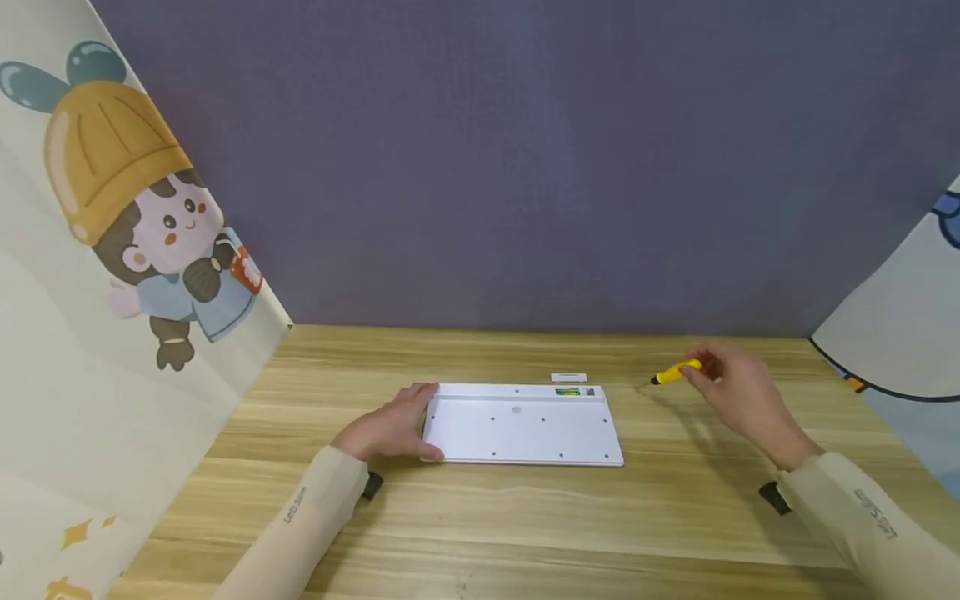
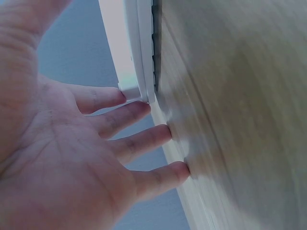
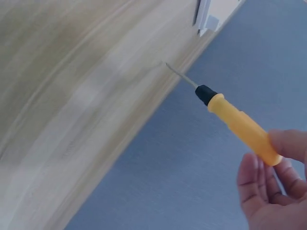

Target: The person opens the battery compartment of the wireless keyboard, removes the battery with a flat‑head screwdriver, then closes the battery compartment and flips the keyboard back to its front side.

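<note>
A white keyboard (image 1: 525,429) lies with its back upward on the wooden table, small dark screw spots across it and a green and yellow label near its far right corner. Over its left end spans my left hand (image 1: 393,425), the thumb by the near corner. In the left wrist view the fingers (image 2: 136,143) reach out nearly straight; one or two touch the keyboard's edge, others meet the table. My right hand (image 1: 738,396) pinches the end of a yellow screwdriver (image 1: 675,372) right of the keyboard. Its thin shaft points down and left, apart from the keyboard.
Just beyond the keyboard lies a small white cover (image 1: 569,377). A dark grey-blue panel (image 1: 517,167) rises behind the wooden table (image 1: 510,533). Pale walls with cartoon prints stand at the left and right.
</note>
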{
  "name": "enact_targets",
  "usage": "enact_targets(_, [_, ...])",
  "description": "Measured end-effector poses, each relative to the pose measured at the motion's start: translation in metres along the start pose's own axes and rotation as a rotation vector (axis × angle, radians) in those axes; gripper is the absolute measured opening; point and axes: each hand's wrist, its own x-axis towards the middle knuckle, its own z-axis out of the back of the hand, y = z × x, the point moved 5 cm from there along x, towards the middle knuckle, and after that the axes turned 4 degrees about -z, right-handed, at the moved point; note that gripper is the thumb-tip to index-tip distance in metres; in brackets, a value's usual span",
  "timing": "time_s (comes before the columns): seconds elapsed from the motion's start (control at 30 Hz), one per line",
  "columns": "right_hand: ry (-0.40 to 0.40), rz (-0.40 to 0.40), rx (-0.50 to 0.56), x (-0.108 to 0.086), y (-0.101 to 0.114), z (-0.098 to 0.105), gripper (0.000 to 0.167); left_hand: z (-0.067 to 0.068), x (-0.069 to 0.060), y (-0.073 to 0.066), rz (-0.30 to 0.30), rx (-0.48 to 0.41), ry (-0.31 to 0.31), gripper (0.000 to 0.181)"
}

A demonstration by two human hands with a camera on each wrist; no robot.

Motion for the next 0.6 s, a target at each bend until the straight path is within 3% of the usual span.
enact_targets(0.37, [-0.118,0.182,0.068,0.003,0.031,0.005,0.024,-0.002,0.000,0.001,0.001,-0.001,0.004,0.111])
enact_targets(0.6, [-0.093,0.232,0.111,0.009,0.049,-0.002,0.027,-0.001,0.002,0.001,-0.007,-0.002,-0.001,0.112])
